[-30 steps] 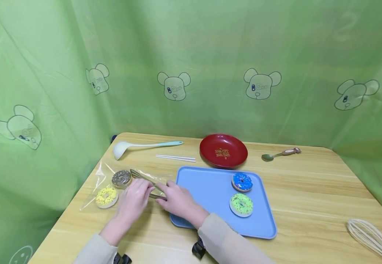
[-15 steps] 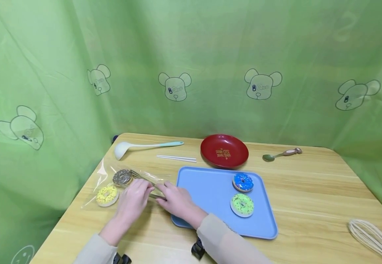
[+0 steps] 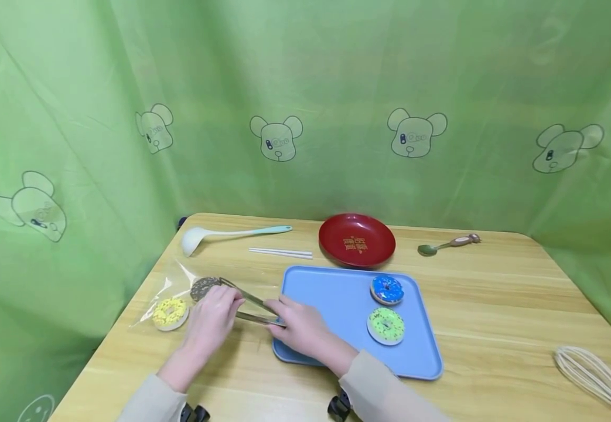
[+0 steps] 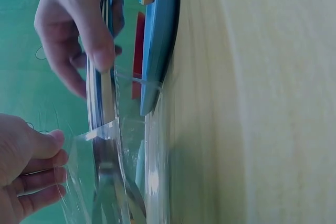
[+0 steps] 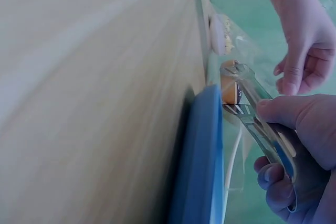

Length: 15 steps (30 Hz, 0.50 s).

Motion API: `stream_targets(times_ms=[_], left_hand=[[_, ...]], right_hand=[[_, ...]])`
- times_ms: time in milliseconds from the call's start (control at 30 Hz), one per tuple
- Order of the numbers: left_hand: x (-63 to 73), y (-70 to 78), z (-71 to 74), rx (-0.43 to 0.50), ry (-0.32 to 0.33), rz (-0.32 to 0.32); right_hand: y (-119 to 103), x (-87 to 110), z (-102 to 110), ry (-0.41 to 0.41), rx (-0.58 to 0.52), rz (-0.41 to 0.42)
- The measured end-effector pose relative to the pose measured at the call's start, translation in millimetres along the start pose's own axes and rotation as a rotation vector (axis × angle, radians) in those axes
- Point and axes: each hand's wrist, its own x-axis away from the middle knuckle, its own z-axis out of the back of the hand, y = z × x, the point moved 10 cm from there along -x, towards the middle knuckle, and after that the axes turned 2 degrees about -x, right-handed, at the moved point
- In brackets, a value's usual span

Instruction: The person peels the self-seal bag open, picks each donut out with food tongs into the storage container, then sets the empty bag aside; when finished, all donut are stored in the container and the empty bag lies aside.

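My right hand [image 3: 305,331] grips metal tongs [image 3: 254,300], their arms spread and pointing left into a clear plastic bag [image 4: 79,174]. Between the tong tips sits a chocolate donut [image 5: 229,88], with dark sprinkled icing. In the left wrist view, my left hand [image 4: 34,166] pinches the bag's mouth between thumb and fingers, and the tongs pass through the opening. A yellow donut [image 3: 170,313] lies in the bag, left of the chocolate donut [image 3: 204,287]. The left hand partly covers the bag and tongs in the head view.
A blue tray [image 3: 326,293] carries a blue donut [image 3: 387,290] and a green donut [image 3: 386,326]. Behind lie a ladle [image 3: 194,239], chopsticks [image 3: 280,253], a red plate [image 3: 358,228] and a spoon [image 3: 428,250]. A whisk [image 3: 595,378] lies at the right. Green curtain surrounds the table.
My right hand and the tongs have moved right, and the chocolate donut has shifted right with the tong tips. The left hand stays about where it was.
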Motion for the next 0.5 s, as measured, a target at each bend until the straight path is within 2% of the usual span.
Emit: stream_targets(times_ms=[267,500], left_hand=[[-1.1,-0.6,2.0,0.017,-0.003,0.01],[-1.2,-4.5,2.5,0.016,-0.009,0.032]], right_hand=[[22.6,32.7,15.5,-0.025,-0.151,-0.096],[40.2,68.0,33.7,0.001,-0.162,-0.128]])
